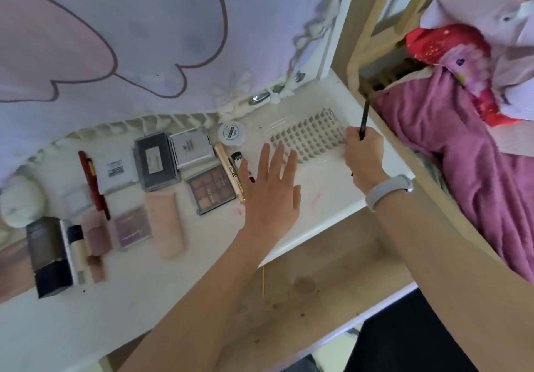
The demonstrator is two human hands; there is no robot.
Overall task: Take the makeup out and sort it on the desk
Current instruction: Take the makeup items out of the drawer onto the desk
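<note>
My right hand (364,155) grips a thin black makeup pencil (364,120), held upright beside a white grid organiser (309,137) with many empty cells. My left hand (270,189) hovers flat, fingers spread, over the white desk (326,198), just right of a gold tube (228,169) and a black-and-white mascara (237,163). Laid out to the left are an eyeshadow palette (211,189), a dark compact (156,162), a silver compact (190,147), a white box (117,169), a round white jar (232,134), a red pencil (92,181), a peach tube (167,224) and a small mauve palette (133,228).
At the near left stand a dark box (47,256) and foundation bottles (78,250). A pastel curtain (115,39) hangs behind the desk. A wooden bed frame (364,39) with pink bedding (476,155) borders the right. A lower wooden shelf (312,282) lies in front.
</note>
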